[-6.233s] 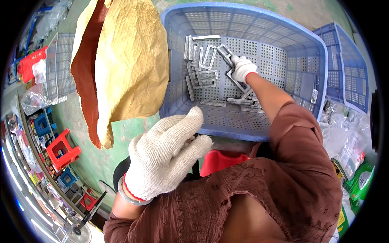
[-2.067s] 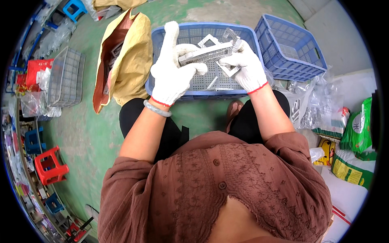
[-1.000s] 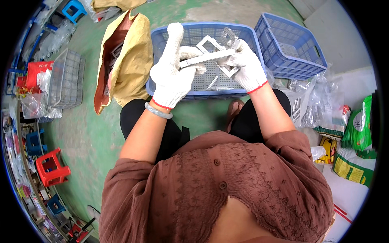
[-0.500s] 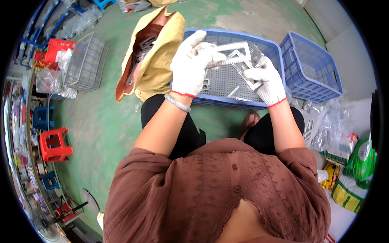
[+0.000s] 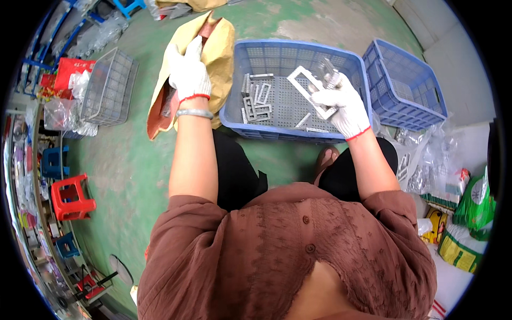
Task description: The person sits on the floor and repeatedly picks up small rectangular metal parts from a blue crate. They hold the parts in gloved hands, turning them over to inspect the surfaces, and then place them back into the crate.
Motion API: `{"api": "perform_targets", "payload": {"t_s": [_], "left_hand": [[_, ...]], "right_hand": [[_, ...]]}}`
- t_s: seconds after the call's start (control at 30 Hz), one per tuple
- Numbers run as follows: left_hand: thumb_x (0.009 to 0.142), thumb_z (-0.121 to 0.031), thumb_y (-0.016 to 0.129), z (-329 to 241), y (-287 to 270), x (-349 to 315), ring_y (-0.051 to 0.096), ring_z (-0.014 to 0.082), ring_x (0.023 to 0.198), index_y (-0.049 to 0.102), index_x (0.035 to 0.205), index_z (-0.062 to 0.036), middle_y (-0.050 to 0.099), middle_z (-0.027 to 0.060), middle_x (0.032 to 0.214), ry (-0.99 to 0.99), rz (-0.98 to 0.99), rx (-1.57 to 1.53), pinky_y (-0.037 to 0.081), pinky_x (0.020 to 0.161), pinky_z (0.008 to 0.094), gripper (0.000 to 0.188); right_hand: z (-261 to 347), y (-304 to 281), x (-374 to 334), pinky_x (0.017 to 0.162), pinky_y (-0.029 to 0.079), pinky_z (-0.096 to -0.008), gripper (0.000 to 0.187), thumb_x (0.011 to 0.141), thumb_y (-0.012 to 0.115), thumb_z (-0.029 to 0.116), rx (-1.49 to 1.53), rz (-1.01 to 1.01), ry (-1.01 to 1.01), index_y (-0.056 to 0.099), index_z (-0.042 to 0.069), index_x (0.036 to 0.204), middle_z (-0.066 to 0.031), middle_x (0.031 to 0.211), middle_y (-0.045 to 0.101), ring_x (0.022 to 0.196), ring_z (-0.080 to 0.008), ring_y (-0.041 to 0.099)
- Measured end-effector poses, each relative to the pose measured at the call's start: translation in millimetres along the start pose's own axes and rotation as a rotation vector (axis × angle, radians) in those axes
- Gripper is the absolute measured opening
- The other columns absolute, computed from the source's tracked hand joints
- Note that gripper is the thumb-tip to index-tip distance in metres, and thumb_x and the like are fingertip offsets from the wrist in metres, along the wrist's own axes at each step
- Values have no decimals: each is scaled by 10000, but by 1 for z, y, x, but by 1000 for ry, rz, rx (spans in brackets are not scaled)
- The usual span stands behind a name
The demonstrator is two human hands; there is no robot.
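My right hand [image 5: 344, 101], in a white knitted glove, is closed round several silvery rectangular frames [image 5: 303, 80] above the blue crate. One frame slants out to the left of the fingers; others bunch upright behind them. At the mouth of a yellow woven sack [image 5: 218, 69] with a reddish lining is my gloved left hand [image 5: 189, 72]. Its thumb and fingers are spread, and nothing shows between them, though the fingertips are partly hidden. More rectangular frames [image 5: 257, 109] lie in the left part of the blue crate [image 5: 293, 134], with a few thin pieces near its front wall.
A second blue crate [image 5: 410, 112] stands to the right, beside clear plastic bags [image 5: 432, 160]. Left of the sack is a grey wire-mesh basket [image 5: 109, 88]. Farther left are a red stool [image 5: 73, 197] and crowded shelves. Green and yellow sacks [image 5: 469, 240] lie at the right.
My left hand has moved left from the frames beside my right hand to the sack's mouth. My right hand still holds frames. Frames in the crate's left part have come into view.
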State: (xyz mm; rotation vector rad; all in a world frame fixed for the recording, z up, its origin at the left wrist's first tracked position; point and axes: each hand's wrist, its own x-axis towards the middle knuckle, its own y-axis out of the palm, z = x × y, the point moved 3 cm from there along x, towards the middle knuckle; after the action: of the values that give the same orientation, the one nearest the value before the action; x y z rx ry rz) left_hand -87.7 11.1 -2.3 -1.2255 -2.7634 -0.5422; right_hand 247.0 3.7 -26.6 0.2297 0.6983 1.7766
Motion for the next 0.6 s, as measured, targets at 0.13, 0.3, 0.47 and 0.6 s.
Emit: {"api": "perform_targets", "payload": {"t_s": [0.13,0.3,0.47,0.6], "left_hand": [[910,-221,715,-38,43,-55,621,240,1081,473,1372,87,646,169,1188,303,202,249,479,975,346,605],[848,-278,780,-21,74,-117,673,166,867,413,1440,59,654,142,1127,-327,805,316,572,716,280,773],[889,-89,677,-10,76,-122,695,204,866,538,1271,44,660,151,1104,-513,924,18,593,678,284,428],[903,11,579,6,70,-119,698,246,877,568,1178,37,663,152,1057,-468,816,-152,607,714,338,276]], "right_hand": [[4,0,-2,718,581,-332,467,697,724,-141,-21,68,-21,513,34,1075,-128,956,634,868,-228,683],[8,4,-8,791,563,-334,556,699,700,-146,-52,185,-64,506,28,1189,-116,1041,620,1002,-241,664],[15,15,-15,814,565,-344,416,768,712,-82,-98,291,-130,522,28,1121,-142,1064,659,967,-226,673],[24,10,-5,800,558,-338,230,838,713,5,88,313,-114,590,32,1031,-144,1060,691,912,-213,689]]}}
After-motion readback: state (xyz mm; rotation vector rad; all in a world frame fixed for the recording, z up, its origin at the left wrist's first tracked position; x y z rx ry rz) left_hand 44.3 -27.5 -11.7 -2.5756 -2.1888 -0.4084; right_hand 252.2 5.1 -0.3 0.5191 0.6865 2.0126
